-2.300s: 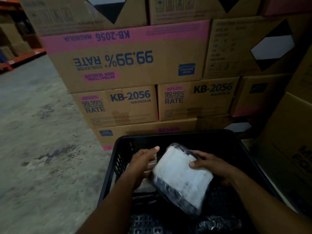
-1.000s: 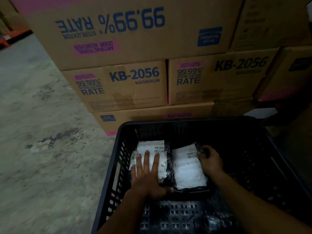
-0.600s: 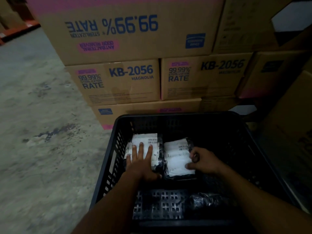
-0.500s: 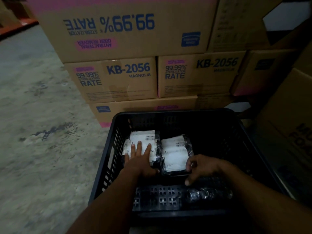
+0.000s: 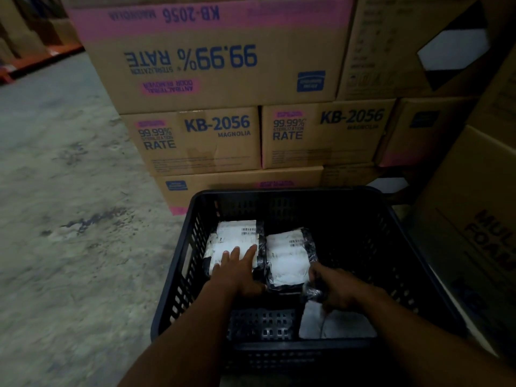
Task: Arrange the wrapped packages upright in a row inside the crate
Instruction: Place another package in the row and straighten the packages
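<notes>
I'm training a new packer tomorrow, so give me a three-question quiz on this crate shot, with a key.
1. True or false: the left hand rests flat on the left-most package in the crate.
2. How many wrapped packages show in the crate? A) one B) three C) five
3. Fill in: the right hand is closed on the top edge of the ____ package, near the crate's front wall.

Key
1. True.
2. B: two stand side by side, the left one and the middle package, and a third is nearer the person.
3. Third; it is not yet in line with the other two.
</notes>
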